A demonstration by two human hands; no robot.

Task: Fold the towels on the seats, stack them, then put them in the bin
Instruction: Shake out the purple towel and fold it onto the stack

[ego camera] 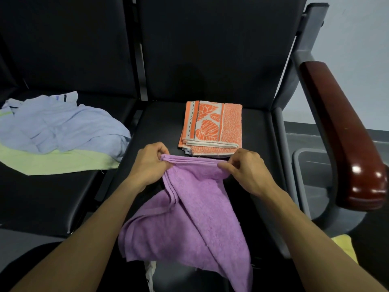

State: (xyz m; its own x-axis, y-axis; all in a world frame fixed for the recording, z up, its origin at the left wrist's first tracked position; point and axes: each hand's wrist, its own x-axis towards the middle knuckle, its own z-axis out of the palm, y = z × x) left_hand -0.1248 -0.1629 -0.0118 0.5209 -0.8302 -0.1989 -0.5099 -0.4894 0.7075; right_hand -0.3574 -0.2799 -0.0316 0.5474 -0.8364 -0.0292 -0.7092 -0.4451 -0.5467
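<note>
Both hands, left [147, 165] and right [248, 171], pinch purple towel [189, 207] edge just before orange towel [211, 127]. Risk: layers slipping, fold skews.

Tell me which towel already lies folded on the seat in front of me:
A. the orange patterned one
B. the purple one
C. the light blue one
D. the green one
A: the orange patterned towel lies as a neat folded rectangle on the seat, while the purple towel hangs from both hands and the light blue towel and green towel lie loose.
</note>
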